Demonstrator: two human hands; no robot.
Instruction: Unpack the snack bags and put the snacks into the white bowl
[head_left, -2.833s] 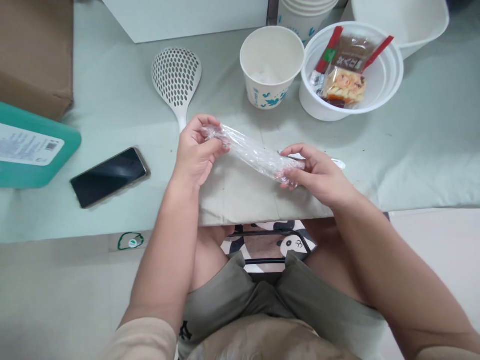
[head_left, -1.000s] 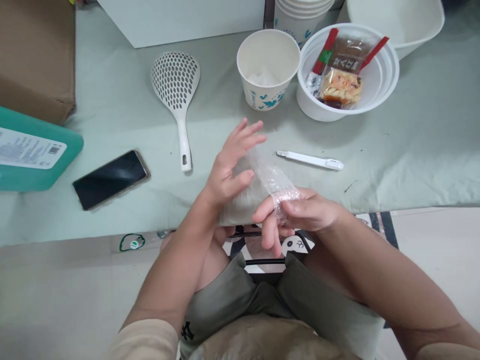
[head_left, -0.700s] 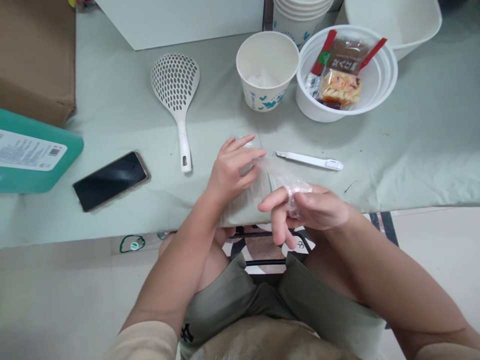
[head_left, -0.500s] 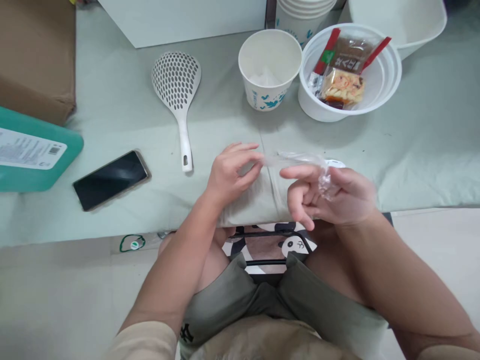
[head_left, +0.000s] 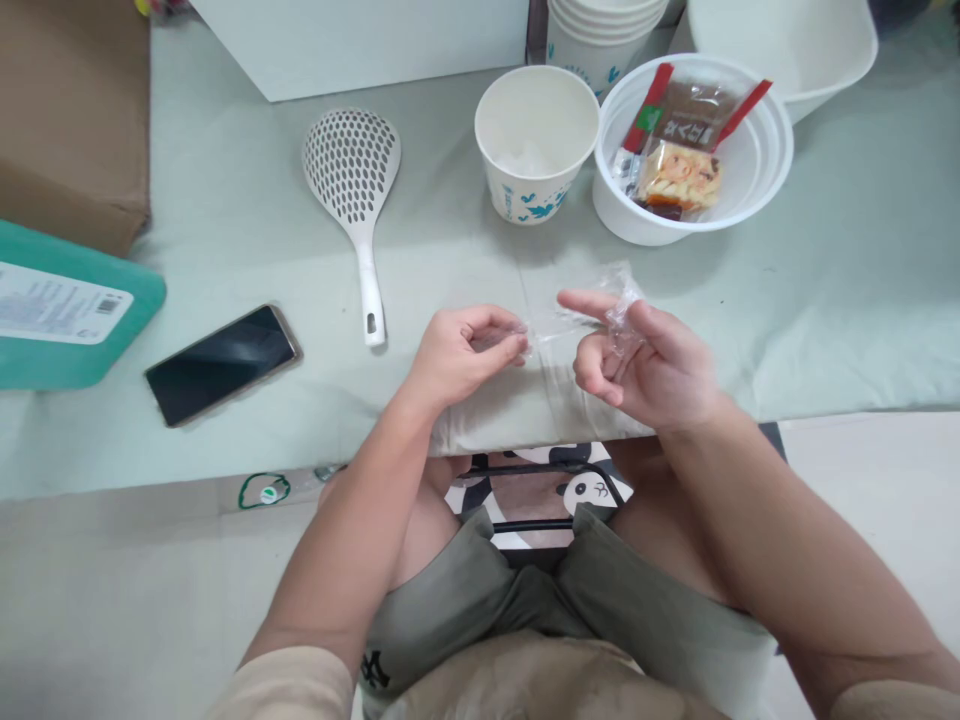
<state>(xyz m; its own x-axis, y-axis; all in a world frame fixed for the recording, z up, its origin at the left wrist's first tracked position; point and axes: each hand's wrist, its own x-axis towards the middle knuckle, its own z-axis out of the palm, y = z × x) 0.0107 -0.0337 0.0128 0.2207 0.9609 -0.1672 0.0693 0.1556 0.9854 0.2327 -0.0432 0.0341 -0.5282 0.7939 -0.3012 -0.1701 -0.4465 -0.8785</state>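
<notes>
A crumpled sheet of thin clear plastic film stretches between my two hands above the front of the table. My left hand pinches one end of it between thumb and fingertips. At the other end, the film is bunched between the thumb and fingers of my right hand, whose index finger points left toward my left hand. Motion blurs the right hand a little. Beyond the hands stand a paper cup with whitish, see-through material inside, and a white plastic bowl holding wrapped snacks.
A white slotted skimmer and a black phone lie to the left. A green container, a cardboard box and a white box stand around them. Stacked paper cups and a white tub are behind.
My right hand has moved left and slightly up, closer to my left hand. The film between them is more bunched. My left fingers have dipped slightly and closed more tightly.
</notes>
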